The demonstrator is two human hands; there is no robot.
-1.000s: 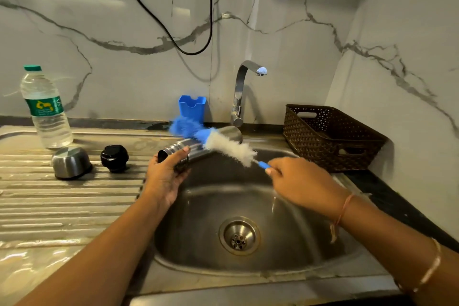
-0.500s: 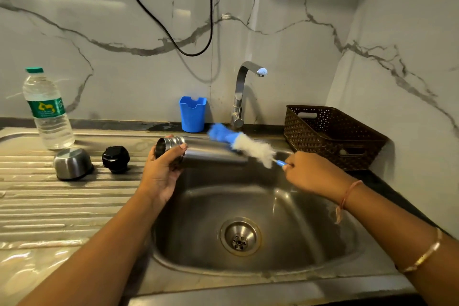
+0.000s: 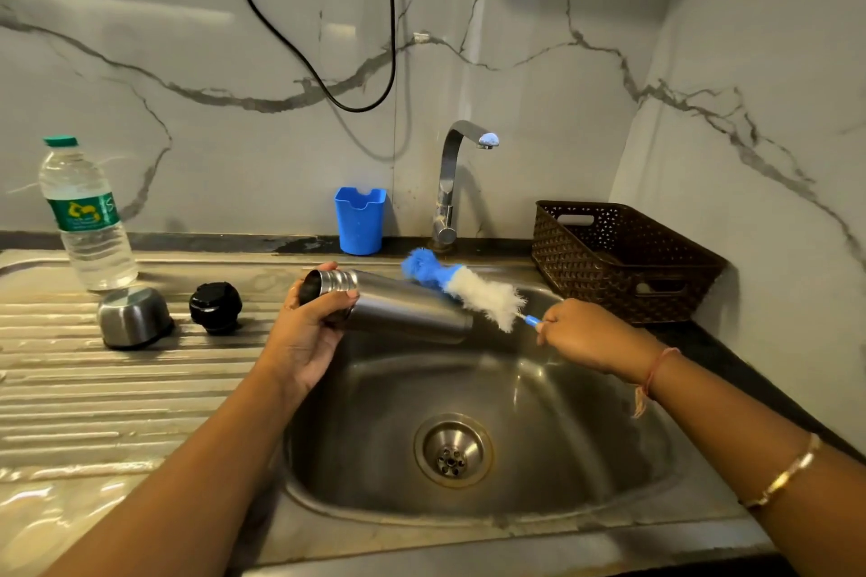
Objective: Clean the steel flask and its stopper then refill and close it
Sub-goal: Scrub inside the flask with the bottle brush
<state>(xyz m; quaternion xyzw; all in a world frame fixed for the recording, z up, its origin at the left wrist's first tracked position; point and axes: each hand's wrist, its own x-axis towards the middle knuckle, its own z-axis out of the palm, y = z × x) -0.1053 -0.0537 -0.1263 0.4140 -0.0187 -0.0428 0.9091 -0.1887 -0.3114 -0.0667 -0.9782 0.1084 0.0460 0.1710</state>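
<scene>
My left hand [image 3: 307, 333] grips the steel flask [image 3: 398, 307] near its threaded neck and holds it lying sideways over the sink's left rim, open mouth pointing left. My right hand [image 3: 583, 333] pinches the thin blue handle of a bottle brush [image 3: 468, 288]. The brush's blue and white bristles lie across the flask's far side near its base, outside the flask. The black stopper [image 3: 215, 307] and the steel cup lid [image 3: 133, 316], upside down, stand on the ribbed drainboard to the left. A plastic water bottle [image 3: 86, 216] with a green cap stands behind them.
The steel sink basin [image 3: 539, 412] with its drain lies below the hands. A tap [image 3: 457, 183] stands behind it, no water running. A blue plastic holder [image 3: 360, 220] sits by the wall. A brown woven basket [image 3: 618, 258] stands at the right. A black cable hangs on the marble wall.
The brush has slid right along the flask, from near its neck to its base end. My right hand moved right with it. The flask levelled out in my left hand.
</scene>
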